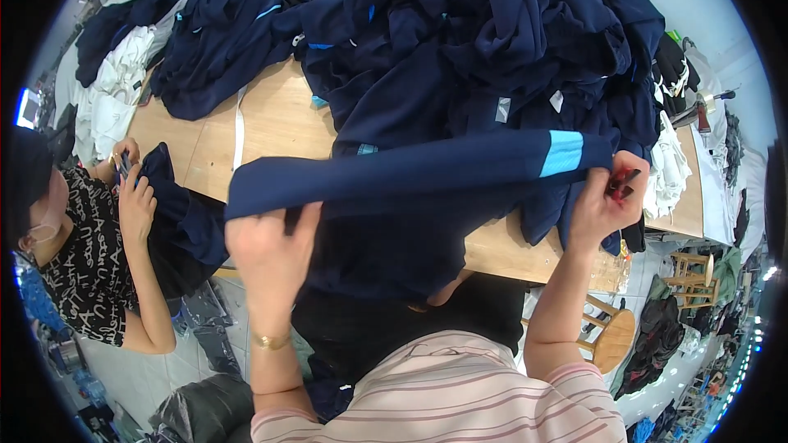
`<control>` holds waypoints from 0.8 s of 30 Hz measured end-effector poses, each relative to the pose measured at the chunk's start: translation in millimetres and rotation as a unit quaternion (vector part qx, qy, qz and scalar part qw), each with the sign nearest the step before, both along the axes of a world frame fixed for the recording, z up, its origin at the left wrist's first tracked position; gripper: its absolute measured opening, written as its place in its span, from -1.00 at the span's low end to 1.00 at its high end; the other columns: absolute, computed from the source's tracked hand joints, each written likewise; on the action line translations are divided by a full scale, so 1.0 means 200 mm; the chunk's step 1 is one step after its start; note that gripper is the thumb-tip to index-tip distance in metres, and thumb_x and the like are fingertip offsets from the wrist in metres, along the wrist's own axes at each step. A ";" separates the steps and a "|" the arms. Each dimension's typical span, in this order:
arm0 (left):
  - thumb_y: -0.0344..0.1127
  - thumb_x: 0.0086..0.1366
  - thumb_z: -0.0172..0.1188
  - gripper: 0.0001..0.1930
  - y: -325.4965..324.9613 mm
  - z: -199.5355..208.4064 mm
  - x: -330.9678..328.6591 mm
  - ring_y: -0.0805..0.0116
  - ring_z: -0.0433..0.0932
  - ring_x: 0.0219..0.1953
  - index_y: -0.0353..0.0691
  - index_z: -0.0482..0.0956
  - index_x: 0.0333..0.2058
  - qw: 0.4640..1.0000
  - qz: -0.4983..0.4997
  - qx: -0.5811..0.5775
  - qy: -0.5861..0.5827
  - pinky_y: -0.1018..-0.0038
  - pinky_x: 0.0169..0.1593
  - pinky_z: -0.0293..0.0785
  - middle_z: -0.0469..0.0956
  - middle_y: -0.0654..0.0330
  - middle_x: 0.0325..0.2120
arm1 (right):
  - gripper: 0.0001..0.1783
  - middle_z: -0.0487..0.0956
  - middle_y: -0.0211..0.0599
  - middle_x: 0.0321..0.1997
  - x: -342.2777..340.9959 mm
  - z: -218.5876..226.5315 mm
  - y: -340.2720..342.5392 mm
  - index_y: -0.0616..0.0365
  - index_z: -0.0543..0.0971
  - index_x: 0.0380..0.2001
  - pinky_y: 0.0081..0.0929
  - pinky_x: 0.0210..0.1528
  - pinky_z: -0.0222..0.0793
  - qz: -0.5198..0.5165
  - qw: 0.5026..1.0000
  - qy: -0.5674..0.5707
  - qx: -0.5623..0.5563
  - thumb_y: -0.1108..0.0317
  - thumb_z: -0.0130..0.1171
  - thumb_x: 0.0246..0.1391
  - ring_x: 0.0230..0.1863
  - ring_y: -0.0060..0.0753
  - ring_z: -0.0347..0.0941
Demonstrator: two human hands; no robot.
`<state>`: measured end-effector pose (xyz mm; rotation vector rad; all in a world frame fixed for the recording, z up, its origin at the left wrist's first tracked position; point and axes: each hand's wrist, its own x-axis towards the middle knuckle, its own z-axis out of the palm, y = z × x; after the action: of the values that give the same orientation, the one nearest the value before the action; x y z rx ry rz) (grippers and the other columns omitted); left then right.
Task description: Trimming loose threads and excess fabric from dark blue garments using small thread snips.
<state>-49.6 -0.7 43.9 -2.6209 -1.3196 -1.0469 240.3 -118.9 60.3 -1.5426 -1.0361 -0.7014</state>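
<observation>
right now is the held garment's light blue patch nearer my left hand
No, the light blue patch on the held garment is beside the right hand, far from the left hand.

Pale pink striped shirt [460,385] with short sleeves, at six o'clock.
Its thin stripes are muted red; the right sleeve [574,381], between four and five, ends in a pinker edge. A gold-toned band [271,340] circles the wrist of the bare left hand [263,246], past seven.

Wooden stool [614,340] on pale floor [123,373]
</observation>
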 end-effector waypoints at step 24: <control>-0.20 0.33 0.01 -0.72 0.21 -0.20 0.18 0.75 0.21 -0.52 -0.25 0.47 -0.50 0.684 -0.280 -0.567 -0.364 0.73 -0.45 0.16 0.34 0.51 -0.59 | -0.81 0.12 -0.68 -0.72 -0.47 -0.31 0.37 0.05 0.38 -0.29 -0.74 -0.74 -0.16 0.575 0.482 0.608 -0.258 0.18 0.01 0.18 -0.77 -0.82 -0.03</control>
<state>-14.2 41.1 3.0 -3.9308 -1.6901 -2.0358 146.7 -45.6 -1.6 -0.9140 -0.7848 1.6227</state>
